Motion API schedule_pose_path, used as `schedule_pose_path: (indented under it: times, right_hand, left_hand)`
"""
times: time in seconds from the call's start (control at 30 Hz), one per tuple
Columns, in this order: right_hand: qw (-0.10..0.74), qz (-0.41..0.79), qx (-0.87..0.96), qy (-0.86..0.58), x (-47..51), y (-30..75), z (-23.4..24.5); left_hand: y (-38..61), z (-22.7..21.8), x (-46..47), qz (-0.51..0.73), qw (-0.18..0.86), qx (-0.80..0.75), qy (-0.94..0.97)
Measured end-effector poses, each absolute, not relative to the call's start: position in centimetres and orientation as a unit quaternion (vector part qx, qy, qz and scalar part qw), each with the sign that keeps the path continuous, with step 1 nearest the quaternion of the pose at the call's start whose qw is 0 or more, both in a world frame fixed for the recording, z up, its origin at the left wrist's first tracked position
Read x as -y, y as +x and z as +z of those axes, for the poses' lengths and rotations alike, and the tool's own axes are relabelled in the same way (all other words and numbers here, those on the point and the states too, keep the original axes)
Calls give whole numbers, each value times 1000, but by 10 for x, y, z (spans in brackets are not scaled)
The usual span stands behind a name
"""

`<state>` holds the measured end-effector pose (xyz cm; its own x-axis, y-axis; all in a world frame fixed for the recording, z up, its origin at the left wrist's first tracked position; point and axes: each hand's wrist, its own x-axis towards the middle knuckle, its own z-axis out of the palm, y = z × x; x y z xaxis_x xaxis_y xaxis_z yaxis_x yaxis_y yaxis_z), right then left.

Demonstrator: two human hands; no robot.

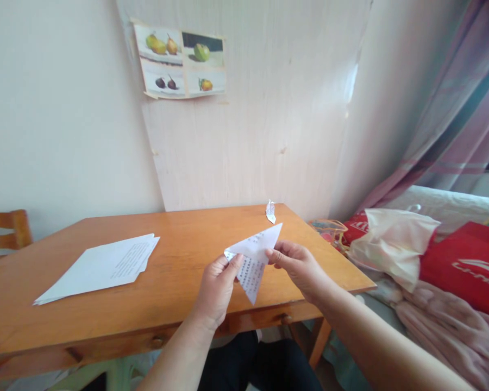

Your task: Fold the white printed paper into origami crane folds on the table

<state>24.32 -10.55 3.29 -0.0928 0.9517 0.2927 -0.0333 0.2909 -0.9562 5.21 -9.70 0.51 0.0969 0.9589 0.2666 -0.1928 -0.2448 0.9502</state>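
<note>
A folded sheet of printed paper (255, 258), creased into pointed triangular flaps, is held up between both hands above the front part of the table. My left hand (220, 285) pinches its left corner, thumb on the printed face. On the right edge my right hand (295, 263) grips the paper between thumb and fingers. The fingers behind the sheet are partly hidden. Beyond it, near the table's back edge, stands a small folded paper figure (270, 212), touched by neither hand.
A stack of printed paper (101, 266) lies on the left of the wooden table (187, 293). A chair (8, 231) stands at far left. Red bags (468, 266), a white plastic bag (391, 239) and pink cloth (448, 320) lie to the right. Fruit pictures (181, 62) hang on the wall.
</note>
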Motion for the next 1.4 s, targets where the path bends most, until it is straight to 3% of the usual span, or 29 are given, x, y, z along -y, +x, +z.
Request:
schedule_pose_path:
  times: [0.2, 0.67, 1.4]
  right_hand:
    - [543, 472, 573, -392, 95, 243, 14]
    - [544, 484, 578, -368, 116, 234, 23]
    - [527, 505, 583, -358, 120, 213, 26]
  left_hand:
    - [55, 3, 101, 556, 612, -304, 474]
    - [46, -13, 84, 574, 717, -239, 315]
    - [45, -16, 82, 562, 743, -246, 267]
